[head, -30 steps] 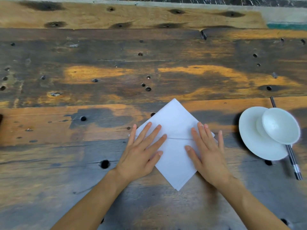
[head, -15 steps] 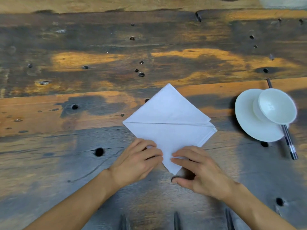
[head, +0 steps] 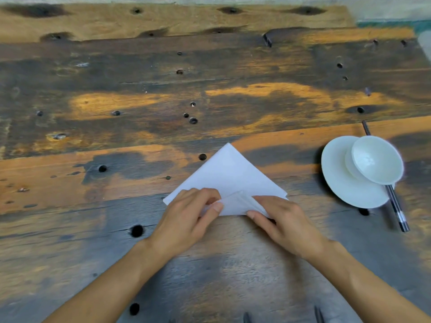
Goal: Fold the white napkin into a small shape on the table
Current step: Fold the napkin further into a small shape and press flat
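The white napkin (head: 229,174) lies on the worn wooden table (head: 210,101) as a diamond with its far corner pointing away from me. Its near corner is lifted and turned back over the middle as a small flap. My left hand (head: 189,217) pinches the left side of that flap between thumb and fingers. My right hand (head: 282,220) pinches the flap's right side. Both hands hide the napkin's near edges.
To the right stands a white saucer (head: 342,185) with a small white bowl (head: 376,159) on it. Dark chopsticks (head: 396,206) lie under and beside them. The table has many dark holes, one near my left wrist (head: 137,230).
My hands went from pressing flat on the napkin's middle to its near corner, gripped it, and lifted it up and back toward the centre.
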### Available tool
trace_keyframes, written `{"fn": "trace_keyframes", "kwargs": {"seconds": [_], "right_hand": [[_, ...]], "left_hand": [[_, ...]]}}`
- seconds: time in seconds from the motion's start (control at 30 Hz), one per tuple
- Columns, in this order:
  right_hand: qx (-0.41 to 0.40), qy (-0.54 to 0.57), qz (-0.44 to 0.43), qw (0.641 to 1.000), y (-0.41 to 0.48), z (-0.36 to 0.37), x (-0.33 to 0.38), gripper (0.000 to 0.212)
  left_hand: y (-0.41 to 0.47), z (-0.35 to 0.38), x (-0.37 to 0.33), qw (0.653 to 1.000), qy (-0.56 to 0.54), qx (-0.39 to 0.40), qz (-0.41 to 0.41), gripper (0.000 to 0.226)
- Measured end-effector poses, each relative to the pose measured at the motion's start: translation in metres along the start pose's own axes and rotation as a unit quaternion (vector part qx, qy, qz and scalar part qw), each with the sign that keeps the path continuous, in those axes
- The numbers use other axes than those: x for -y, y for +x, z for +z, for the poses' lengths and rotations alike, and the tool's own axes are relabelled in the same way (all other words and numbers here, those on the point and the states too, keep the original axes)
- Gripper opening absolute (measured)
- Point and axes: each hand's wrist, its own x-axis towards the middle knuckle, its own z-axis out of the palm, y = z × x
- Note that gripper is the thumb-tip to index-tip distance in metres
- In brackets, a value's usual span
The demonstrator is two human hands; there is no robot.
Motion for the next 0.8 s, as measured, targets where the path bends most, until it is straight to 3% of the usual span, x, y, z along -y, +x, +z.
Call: {"fn": "trace_keyframes", "kwargs": {"seconds": [0.07,0.17,0.3,0.47,0.8], "right_hand": [[-0.013,-0.026,0.030,0.999,0.010,-0.003,-0.001,0.030],[-0.020,-0.020,0.077,0.997,0.025,-0.007,-0.006,0.040],[-0.002,0.035,0.154,0.987,0.046,-0.004,-0.019,0.041],[-0.001,0.058,0.233,0.971,0.059,0.005,-0.032,0.048],[-0.006,0.021,0.263,0.965,0.075,0.006,-0.030,0.054]], "left_hand": [[0.008,-0.004,0.008,0.999,0.034,0.020,-0.009,0.033],[0.015,-0.006,0.022,0.997,0.050,0.049,-0.029,0.032],[0.025,-0.005,0.036,0.992,0.028,0.044,-0.118,0.036],[0.043,0.000,0.042,0.980,0.025,0.028,-0.194,0.024],[0.053,-0.002,0.041,0.982,0.078,0.020,-0.172,0.025]]}}
